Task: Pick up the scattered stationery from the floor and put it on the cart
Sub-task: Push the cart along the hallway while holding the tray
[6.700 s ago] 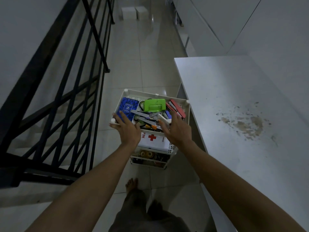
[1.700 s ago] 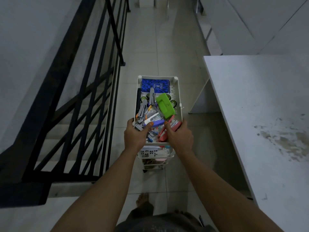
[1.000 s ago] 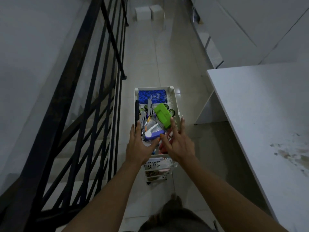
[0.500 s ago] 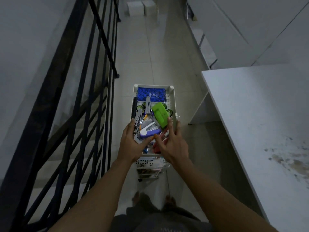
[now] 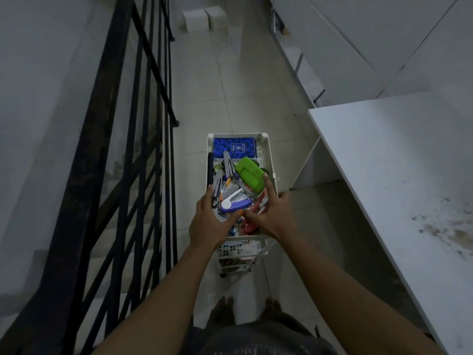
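A white tiered cart (image 5: 270, 160) stands lengthwise in front of me on the tiled floor. Its top tray is full of stationery: a blue notebook (image 5: 234, 147) at the far end, a green stapler (image 5: 250, 173), scissors (image 5: 228, 165), a blue and white stapler (image 5: 236, 203) and red items (image 5: 249, 228). My left hand (image 5: 208, 224) lies over the tray's near left corner with its fingers stretched out. My right hand (image 5: 271, 216) is over the near right side with fingers spread, one fingertip by the green stapler. Neither hand holds anything.
A black stair railing (image 5: 163, 98) runs close along the cart's left, with steps going down behind it. A white table (image 5: 384, 162) with a stained patch fills the right. Two white boxes (image 5: 204, 17) sit far down the corridor. My bare feet (image 5: 225, 308) are behind the cart.
The cart has turned from crosswise to lengthwise. Both hands have let go of its near rim and now lie open over the stationery. Little has moved in the last half second.
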